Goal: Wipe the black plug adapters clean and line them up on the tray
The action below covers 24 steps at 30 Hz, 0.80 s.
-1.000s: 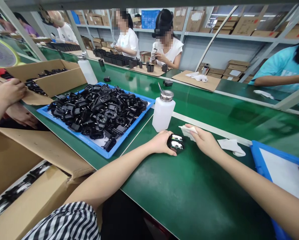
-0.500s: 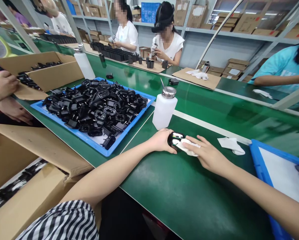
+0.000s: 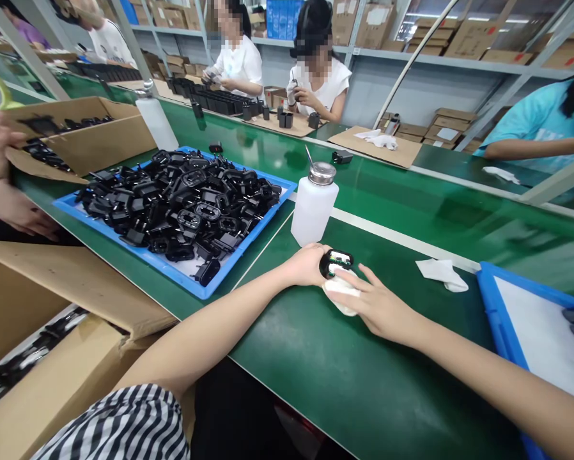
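My left hand (image 3: 309, 265) grips a black power adapter (image 3: 339, 257) whose near end shows a light face with bits of green and yellow. Against the lower side of that adapter, my right hand (image 3: 376, 297) presses a folded white cloth (image 3: 341, 299) under its fingers. Both hands are just above the green bench. Behind them stands a white dispenser bottle (image 3: 314, 204) with a metal cap. Left of the bottle, a blue tray (image 3: 203, 291) is heaped with black adapters (image 3: 186, 211).
A second white cloth (image 3: 443, 275) lies to the right, beside another blue tray (image 3: 488, 300) holding a few dark pieces. Open cardboard boxes (image 3: 109, 144) stand at the left, where a co-worker's hands (image 3: 18, 204) show. Other people sit across the green bench (image 3: 287, 383).
My right hand and the white cloth have moved left and down, to the lower side of the adapter. My left hand keeps its hold. The co-worker's upper hand at the left has shifted.
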Each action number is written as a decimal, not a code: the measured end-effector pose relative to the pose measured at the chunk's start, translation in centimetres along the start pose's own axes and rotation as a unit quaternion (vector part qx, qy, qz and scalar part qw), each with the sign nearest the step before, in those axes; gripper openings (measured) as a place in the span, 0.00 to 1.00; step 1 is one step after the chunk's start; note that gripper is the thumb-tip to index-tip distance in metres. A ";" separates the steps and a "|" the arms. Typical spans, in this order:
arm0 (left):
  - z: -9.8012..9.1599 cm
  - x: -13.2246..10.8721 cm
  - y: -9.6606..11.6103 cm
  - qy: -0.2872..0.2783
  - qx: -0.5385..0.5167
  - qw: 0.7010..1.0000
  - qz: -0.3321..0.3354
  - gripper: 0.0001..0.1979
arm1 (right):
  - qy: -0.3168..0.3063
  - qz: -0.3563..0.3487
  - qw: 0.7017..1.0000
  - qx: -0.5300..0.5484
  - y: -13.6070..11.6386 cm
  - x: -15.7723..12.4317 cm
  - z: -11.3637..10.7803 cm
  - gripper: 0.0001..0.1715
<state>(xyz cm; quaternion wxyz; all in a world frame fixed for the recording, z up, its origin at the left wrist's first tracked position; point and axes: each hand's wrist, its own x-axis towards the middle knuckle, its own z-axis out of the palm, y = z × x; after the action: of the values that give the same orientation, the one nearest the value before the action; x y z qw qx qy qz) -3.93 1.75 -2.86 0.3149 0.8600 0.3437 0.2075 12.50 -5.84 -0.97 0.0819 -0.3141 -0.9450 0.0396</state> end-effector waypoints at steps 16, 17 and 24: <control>-0.1 -0.5 0.2 -0.002 0.006 1.000 0.013 0.47 | 0.210 0.292 0.932 0.034 3.0 2.0 -6.2 0.19; -0.1 -0.5 0.3 0.001 0.002 1.000 0.022 0.47 | 0.204 0.266 0.941 0.038 2.2 3.3 -6.4 0.18; -1.1 -1.1 0.8 -0.017 -0.031 0.995 0.091 0.34 | 0.090 0.079 0.992 0.039 -1.8 13.4 -4.9 0.16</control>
<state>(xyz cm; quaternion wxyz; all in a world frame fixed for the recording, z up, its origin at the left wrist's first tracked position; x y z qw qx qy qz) -4.93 0.98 -1.70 0.3267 0.8810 0.2522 0.2313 1.71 0.88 5.87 0.1758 -0.3866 -0.9037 0.0545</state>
